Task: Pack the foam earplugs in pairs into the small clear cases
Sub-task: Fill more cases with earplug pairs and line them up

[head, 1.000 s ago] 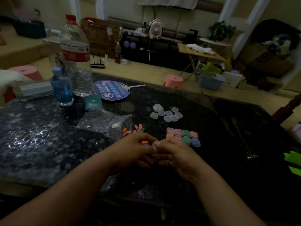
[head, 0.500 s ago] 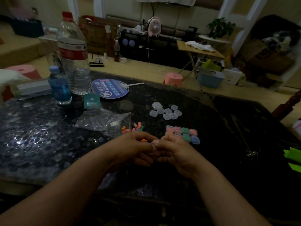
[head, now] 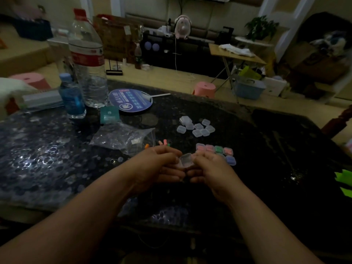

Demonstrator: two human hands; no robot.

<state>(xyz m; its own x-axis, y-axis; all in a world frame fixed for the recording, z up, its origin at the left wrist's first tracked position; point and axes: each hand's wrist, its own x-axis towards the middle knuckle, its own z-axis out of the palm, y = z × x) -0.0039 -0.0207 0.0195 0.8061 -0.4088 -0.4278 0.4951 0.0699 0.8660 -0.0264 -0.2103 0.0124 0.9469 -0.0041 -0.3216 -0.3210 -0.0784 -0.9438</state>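
Left hand (head: 155, 165) and right hand (head: 210, 169) pinch 1 clear case (head: 185, 159) between them; writing on the bottle (head: 88, 60) is unreadable.

Dark table (head: 266, 149) carrying packing clutter
Empty clear cases (head: 196, 127), filled cases (head: 215, 150), loose earplugs (head: 164, 143), a plastic bag (head: 122, 138), a fan (head: 131, 101) and a water bottle (head: 89, 77) are sitting on it.

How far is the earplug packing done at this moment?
Done: a group of filled cases lies past the right hand. In hand: the left hand and right hand hold one clear case between them. Left: loose earplugs and a cluster of empty cases.
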